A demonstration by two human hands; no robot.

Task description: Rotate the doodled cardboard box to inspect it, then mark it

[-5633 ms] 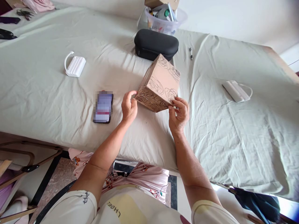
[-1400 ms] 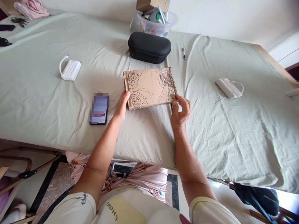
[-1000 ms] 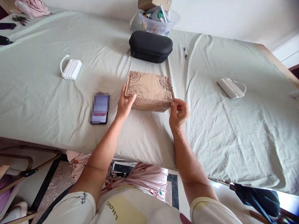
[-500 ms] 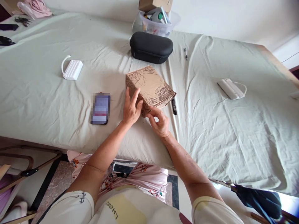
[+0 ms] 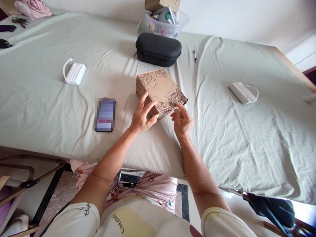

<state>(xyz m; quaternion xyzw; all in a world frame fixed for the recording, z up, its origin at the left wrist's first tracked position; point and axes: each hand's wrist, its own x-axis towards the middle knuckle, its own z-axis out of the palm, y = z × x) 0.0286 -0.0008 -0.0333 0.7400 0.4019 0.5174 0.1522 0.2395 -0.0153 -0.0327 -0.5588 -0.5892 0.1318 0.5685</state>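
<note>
A brown cardboard box [image 5: 161,85] with dark scribbled swirls on its top and sides lies at an angle in front of me. My left hand [image 5: 143,117] rests against its near left corner, fingers spread over the top edge and thumb on the front side. At the front edge, close to the right corner, my right hand [image 5: 182,121] has its index finger on the lid's rim and the other fingers curled in below. The black marker that lay by this corner is hidden from view.
Behind the box sit a black zip case [image 5: 158,49] and a clear plastic tub [image 5: 165,29]. A phone [image 5: 105,115] lies left on the pale green sheet. White corded blocks stand left [image 5: 75,73] and right [image 5: 243,92]. A pen [image 5: 195,56] lies farther back.
My right hand has moved from the near left corner along the front edge to the right. The box has turned and shifted slightly right, and my left hand has followed it.
</note>
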